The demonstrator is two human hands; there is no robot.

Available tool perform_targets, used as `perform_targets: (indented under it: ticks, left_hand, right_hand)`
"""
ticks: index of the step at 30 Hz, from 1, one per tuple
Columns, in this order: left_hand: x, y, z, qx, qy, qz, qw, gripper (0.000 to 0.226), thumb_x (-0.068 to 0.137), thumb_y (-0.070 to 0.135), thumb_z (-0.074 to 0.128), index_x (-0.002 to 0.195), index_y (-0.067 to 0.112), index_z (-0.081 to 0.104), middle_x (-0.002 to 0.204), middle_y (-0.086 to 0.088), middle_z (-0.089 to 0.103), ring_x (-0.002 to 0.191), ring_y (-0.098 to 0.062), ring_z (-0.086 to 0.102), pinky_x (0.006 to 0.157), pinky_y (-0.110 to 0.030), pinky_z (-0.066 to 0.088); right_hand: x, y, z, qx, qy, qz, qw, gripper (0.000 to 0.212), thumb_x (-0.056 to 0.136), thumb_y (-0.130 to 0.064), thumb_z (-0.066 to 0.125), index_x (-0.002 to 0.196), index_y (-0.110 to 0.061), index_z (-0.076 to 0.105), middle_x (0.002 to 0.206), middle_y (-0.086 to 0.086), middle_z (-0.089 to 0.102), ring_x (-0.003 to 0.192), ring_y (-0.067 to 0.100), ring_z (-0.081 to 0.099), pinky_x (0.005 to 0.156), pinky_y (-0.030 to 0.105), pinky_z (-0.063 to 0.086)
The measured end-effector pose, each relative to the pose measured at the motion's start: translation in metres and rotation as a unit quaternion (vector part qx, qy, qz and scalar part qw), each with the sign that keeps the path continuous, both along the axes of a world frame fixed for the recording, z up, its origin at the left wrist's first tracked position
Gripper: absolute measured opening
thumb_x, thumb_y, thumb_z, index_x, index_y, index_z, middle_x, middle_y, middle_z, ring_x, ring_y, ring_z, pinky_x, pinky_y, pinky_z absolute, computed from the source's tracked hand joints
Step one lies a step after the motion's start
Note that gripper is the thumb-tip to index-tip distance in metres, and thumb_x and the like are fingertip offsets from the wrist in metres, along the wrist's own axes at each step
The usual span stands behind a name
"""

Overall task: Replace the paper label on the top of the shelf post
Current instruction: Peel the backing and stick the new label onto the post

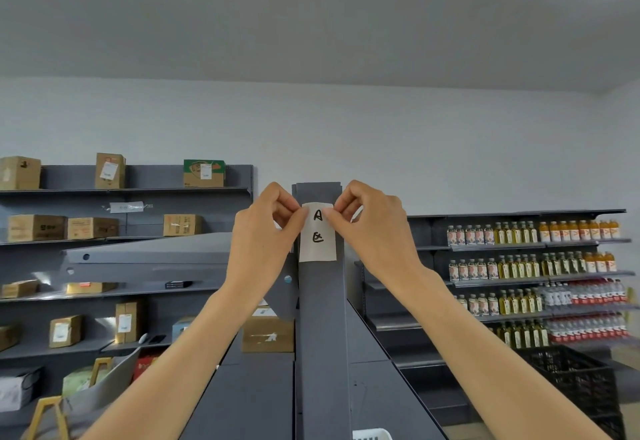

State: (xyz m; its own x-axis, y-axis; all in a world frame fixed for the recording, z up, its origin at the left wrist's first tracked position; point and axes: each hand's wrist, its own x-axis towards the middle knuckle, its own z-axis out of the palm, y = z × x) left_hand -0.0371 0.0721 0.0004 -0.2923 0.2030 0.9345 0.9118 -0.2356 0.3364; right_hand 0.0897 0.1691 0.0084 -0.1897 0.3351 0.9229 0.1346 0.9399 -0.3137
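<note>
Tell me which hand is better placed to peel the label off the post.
Probably right. The right hand pinches the label at its upper right edge beside the "A"; the left hand only meets its upper left edge.

Both arms raised (forearms bare); left hand [263, 231] and right hand [372, 228] level, fingertips pinched, thumbs facing inward.
</note>
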Motion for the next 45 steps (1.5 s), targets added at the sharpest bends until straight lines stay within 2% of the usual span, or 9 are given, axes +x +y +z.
perform_targets:
  ticks: [3, 9, 17, 25, 30, 35, 37, 41, 45]
  left_hand:
    - [-0.003, 0.001, 0.0, -0.001, -0.003, 0.007, 1.0, 0.023, 0.086, 0.03, 0.069, 0.094, 0.018, 0.05, 0.075, 0.006, 0.065, 0.069, -0.005, 0.063, 0.054, -0.012, 0.046]
    - [-0.004, 0.005, 0.004, 0.034, 0.06, 0.064, 0.996, 0.03, 0.088, 0.039, 0.064, 0.107, 0.022, 0.049, 0.103, 0.005, 0.056, 0.099, -0.011, 0.051, 0.067, -0.016, 0.041]
    - [-0.016, 0.019, 0.005, 0.055, 0.084, 0.017, 0.995, 0.038, 0.088, 0.04, 0.064, 0.119, 0.026, 0.048, 0.119, 0.006, 0.053, 0.113, -0.013, 0.047, 0.09, -0.041, 0.05]
    - [-0.019, 0.009, -0.007, -0.037, 0.172, 0.042, 0.984, 0.065, 0.079, 0.037, 0.073, 0.138, 0.03, 0.045, 0.145, 0.01, 0.044, 0.138, -0.011, 0.031, 0.108, -0.033, 0.025]
    - [-0.021, 0.004, -0.014, -0.09, 0.166, 0.019, 0.982, 0.085, 0.075, 0.037, 0.074, 0.146, 0.037, 0.028, 0.157, 0.014, 0.022, 0.147, -0.012, 0.015, 0.116, -0.053, 0.024]
    - [-0.017, 0.003, -0.013, -0.058, 0.194, 0.013, 0.979, 0.066, 0.098, 0.033, 0.048, 0.153, 0.031, 0.013, 0.163, 0.012, 0.006, 0.151, -0.011, 0.0, 0.12, -0.051, 0.017]
    - [-0.01, 0.009, -0.012, -0.04, 0.208, 0.063, 0.975, 0.061, 0.101, 0.034, 0.035, 0.154, 0.027, 0.007, 0.164, 0.01, 0.001, 0.15, -0.011, -0.007, 0.122, -0.047, 0.009]
    - [-0.007, 0.029, -0.011, -0.045, 0.235, 0.193, 0.952, 0.061, 0.101, 0.029, 0.031, 0.155, 0.022, 0.002, 0.164, 0.005, -0.001, 0.151, -0.021, -0.008, 0.122, -0.05, 0.009]
    - [-0.015, 0.038, -0.017, -0.048, 0.236, 0.218, 0.946, 0.061, 0.1, 0.026, 0.031, 0.155, 0.019, 0.006, 0.164, 0.002, 0.005, 0.151, -0.024, -0.002, 0.12, -0.051, 0.013]
  right_hand:
    - [-0.001, 0.001, 0.001, 0.014, -0.01, -0.027, 0.999, 0.021, 0.085, -0.042, 0.071, 0.082, -0.026, 0.057, 0.071, -0.007, 0.067, 0.068, 0.008, 0.064, 0.063, 0.033, 0.056]
    - [-0.008, 0.003, 0.002, 0.037, -0.006, -0.053, 0.998, 0.033, 0.095, -0.05, 0.056, 0.103, -0.022, 0.04, 0.072, -0.008, 0.059, 0.069, 0.015, 0.064, 0.059, 0.035, 0.053]
    - [-0.014, 0.007, 0.001, 0.041, 0.002, -0.021, 0.999, 0.033, 0.096, -0.046, 0.056, 0.105, -0.02, 0.038, 0.075, 0.004, 0.063, 0.069, 0.02, 0.066, 0.058, 0.039, 0.052]
    - [0.0, 0.007, -0.019, 0.043, -0.1, -0.012, 0.994, 0.054, 0.077, -0.055, 0.071, 0.107, -0.028, 0.035, 0.068, -0.007, 0.051, 0.062, 0.016, 0.058, 0.062, 0.04, 0.055]
    - [0.003, 0.012, -0.026, 0.062, -0.129, -0.021, 0.989, 0.063, 0.071, -0.059, 0.074, 0.111, -0.03, 0.034, 0.069, -0.006, 0.052, 0.062, 0.011, 0.055, 0.062, 0.038, 0.055]
    - [-0.004, 0.01, -0.036, 0.085, 0.039, 0.045, 0.995, 0.038, 0.092, -0.054, 0.046, 0.123, -0.033, 0.038, 0.111, -0.013, 0.054, 0.097, 0.01, 0.056, 0.072, 0.035, 0.055]
    - [-0.015, 0.009, -0.033, 0.104, 0.088, 0.038, 0.99, 0.043, 0.098, -0.046, 0.041, 0.138, -0.03, 0.036, 0.139, -0.011, 0.043, 0.124, 0.011, 0.046, 0.093, 0.031, 0.048]
    - [-0.041, 0.009, -0.027, 0.125, 0.046, 0.032, 0.991, 0.062, 0.101, -0.048, 0.023, 0.156, -0.021, 0.017, 0.166, -0.006, 0.014, 0.152, 0.011, 0.011, 0.12, 0.026, 0.013]
    - [-0.051, 0.02, -0.031, 0.124, 0.031, 0.061, 0.99, 0.064, 0.101, -0.043, 0.024, 0.158, -0.016, 0.009, 0.167, -0.004, 0.008, 0.152, 0.006, 0.005, 0.123, 0.032, 0.014]
